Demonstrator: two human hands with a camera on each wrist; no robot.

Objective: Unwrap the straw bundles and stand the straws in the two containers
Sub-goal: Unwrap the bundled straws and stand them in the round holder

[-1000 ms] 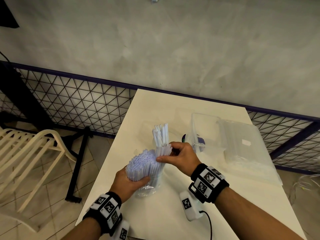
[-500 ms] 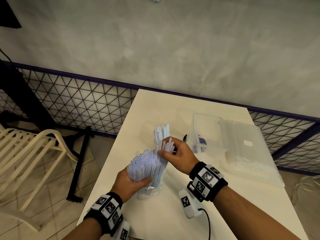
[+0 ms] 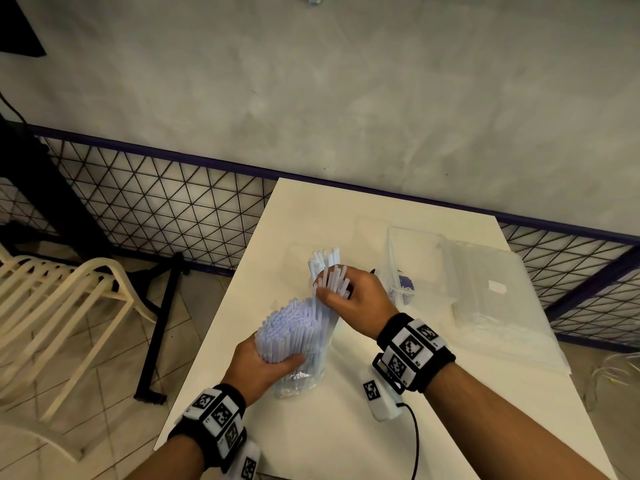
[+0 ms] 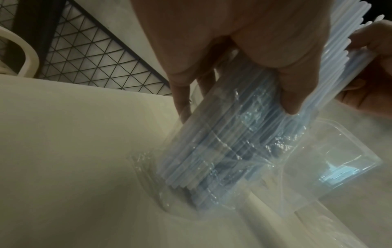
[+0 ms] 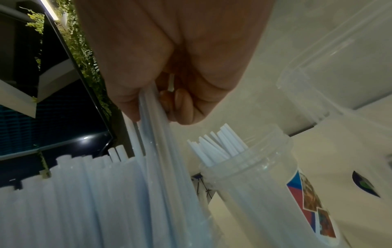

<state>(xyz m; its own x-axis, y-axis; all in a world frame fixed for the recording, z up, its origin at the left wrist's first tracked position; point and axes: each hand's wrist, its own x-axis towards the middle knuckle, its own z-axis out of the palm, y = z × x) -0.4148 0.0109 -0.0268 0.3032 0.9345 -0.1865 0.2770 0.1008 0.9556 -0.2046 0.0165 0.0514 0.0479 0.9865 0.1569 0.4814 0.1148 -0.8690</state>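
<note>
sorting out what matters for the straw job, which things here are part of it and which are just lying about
Part of the job:
- straw bundle, gripped by left hand
- pulled-out straws, pinched by right hand
- jar already holding straws
- clear wrap
- clear box

Lying about:
- plastic bags
- white chair
- table

Your left hand [image 3: 265, 363] wraps its fingers and thumb around the lower part of the straw bundle [image 3: 294, 332], wrist angled up from below. Your right hand [image 3: 353, 299] sits at the bundle's top, on its right side, fingers curled, pinching a few straws [image 3: 334, 280] there.
</note>
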